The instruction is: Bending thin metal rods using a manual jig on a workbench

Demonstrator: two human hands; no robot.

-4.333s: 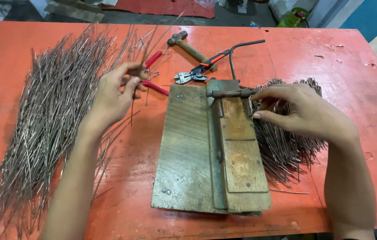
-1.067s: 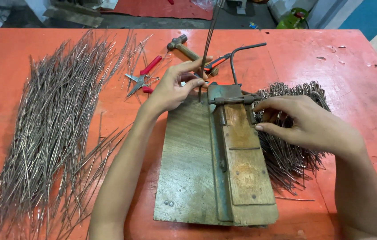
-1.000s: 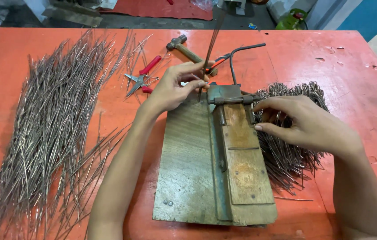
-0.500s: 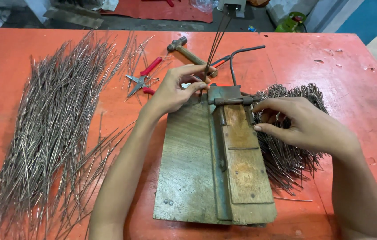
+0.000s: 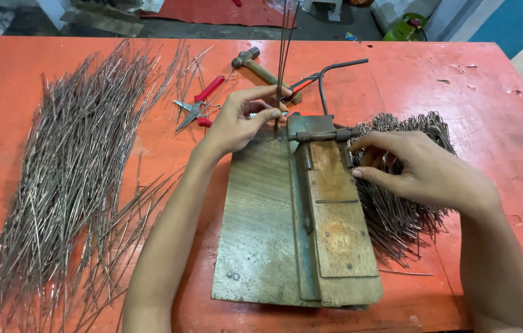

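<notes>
My left hand (image 5: 241,121) pinches a few thin metal wires (image 5: 284,46) that stand nearly upright at the top left corner of the wooden bending jig (image 5: 261,228). My right hand (image 5: 419,169) rests at the jig's right side, fingertips touching the metal hinge bar (image 5: 324,135) and the rusty plate (image 5: 335,209). Under that hand lies a pile of bent wires (image 5: 406,213). A curved metal lever (image 5: 335,71) rises from the jig's top.
A large heap of straight wires (image 5: 70,179) covers the left of the orange table (image 5: 496,105). Red-handled pliers (image 5: 198,103) and a hammer (image 5: 255,65) lie behind the jig. The table's far edge borders a floor with clutter.
My left hand left the wire heap, brought a few wires to the jig's top corner and stood them more upright. My right hand stayed at the hinge.
</notes>
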